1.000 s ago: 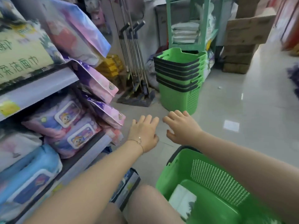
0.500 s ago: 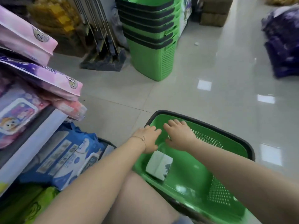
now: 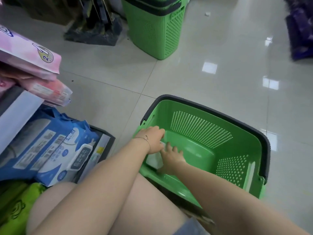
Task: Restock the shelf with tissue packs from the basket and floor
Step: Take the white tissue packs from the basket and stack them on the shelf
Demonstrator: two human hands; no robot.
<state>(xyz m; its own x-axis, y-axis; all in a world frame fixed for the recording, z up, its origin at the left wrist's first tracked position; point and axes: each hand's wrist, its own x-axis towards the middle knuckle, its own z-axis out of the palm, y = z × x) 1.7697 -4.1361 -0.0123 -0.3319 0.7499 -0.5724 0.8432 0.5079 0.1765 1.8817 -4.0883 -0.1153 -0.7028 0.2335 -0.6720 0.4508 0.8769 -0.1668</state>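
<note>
1. The green basket (image 3: 203,106) stands on the tiled floor (image 3: 220,82), near the shelf (image 3: 18,109).
2. One white tissue pack (image 3: 153,161) lies inside the basket, in its near left corner.
3. The right hand (image 3: 171,159) lies over the pack, fingers spread on top and thumb curled at the near edge, gripping it.
4. The left hand (image 3: 151,139) bends down onto the pack's far end. Its fingertips are hidden, so its grip cannot be told.
5. Purple packs (image 3: 299,31) lie on the floor at far right, well apart.

Left hand (image 3: 152,141) and right hand (image 3: 171,158) hid most of the pack (image 3: 153,161). The basket stack (image 3: 155,31) was cropped above.
</note>
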